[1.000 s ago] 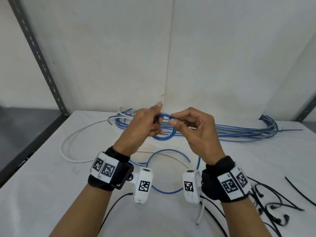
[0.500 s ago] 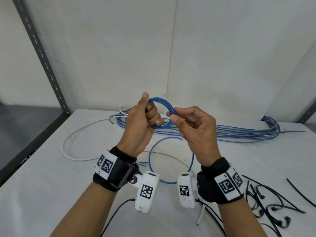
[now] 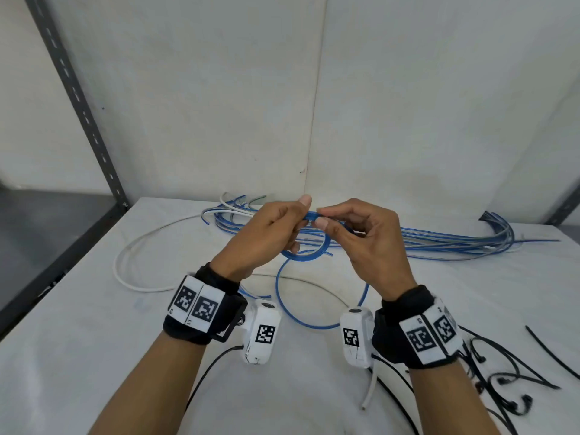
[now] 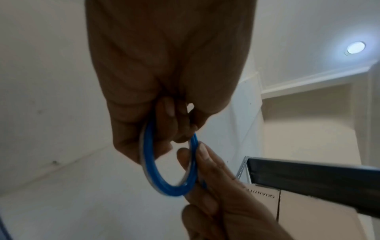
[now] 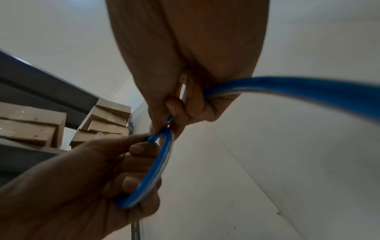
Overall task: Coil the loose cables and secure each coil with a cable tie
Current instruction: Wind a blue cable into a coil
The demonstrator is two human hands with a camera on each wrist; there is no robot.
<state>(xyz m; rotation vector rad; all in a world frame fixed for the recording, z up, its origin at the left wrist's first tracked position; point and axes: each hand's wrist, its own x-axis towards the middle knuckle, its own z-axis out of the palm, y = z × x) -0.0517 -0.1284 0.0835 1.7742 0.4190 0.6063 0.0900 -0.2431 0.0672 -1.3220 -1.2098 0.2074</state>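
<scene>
A small coil of blue cable (image 3: 309,251) hangs in the air between both hands, above the white table. My left hand (image 3: 270,233) grips the coil's left side, fingers curled through the ring (image 4: 151,164). My right hand (image 3: 354,227) pinches the cable at the coil's top, thumb against forefinger, and the loose strand runs out past its palm (image 5: 298,91). The cable's free length (image 3: 301,315) loops down over the table below the hands. Black cable ties (image 3: 508,368) lie at the right, near my right wrist.
A bundle of long blue and white cables (image 3: 439,243) stretches along the back of the table (image 3: 94,340). A white cable (image 3: 131,255) curves at the left. A dark shelf upright (image 3: 78,98) stands at the left edge. Walls close the back.
The coil was lifted and turned upright half a second ago; now both hands have come back down and closer together, with another turn of cable laid on the coil.
</scene>
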